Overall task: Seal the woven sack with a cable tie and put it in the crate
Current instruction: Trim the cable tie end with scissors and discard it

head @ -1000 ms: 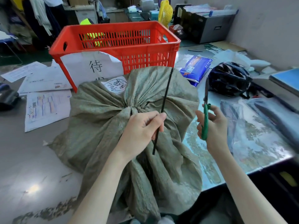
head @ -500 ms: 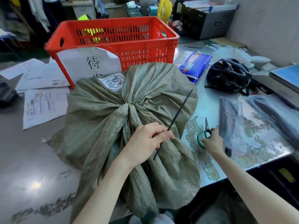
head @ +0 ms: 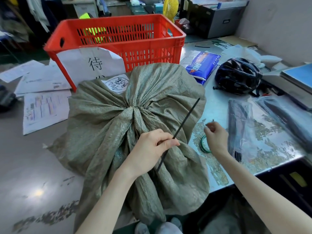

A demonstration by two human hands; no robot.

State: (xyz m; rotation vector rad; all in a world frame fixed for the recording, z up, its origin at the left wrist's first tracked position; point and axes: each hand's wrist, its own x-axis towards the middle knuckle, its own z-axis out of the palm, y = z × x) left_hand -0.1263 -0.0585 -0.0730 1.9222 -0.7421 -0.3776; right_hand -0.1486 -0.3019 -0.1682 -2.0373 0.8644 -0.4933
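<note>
Olive woven sack (head: 135,125), neck cinched

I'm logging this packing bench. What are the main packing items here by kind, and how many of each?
Woven sack: 1
Red crate: 1
Black cable tie strip, pinched in the left hand: 1
Green-handled scissors, under the right hand: 1
Total: 4

A black helmet (head: 238,76) is seen on the table (head: 217,107). A blue packet (head: 203,65) lies just left of the helmet, green-handled scissors (head: 205,146) nearer the front edge, plastic-wrapped bundles (head: 241,125) right of them.
</note>
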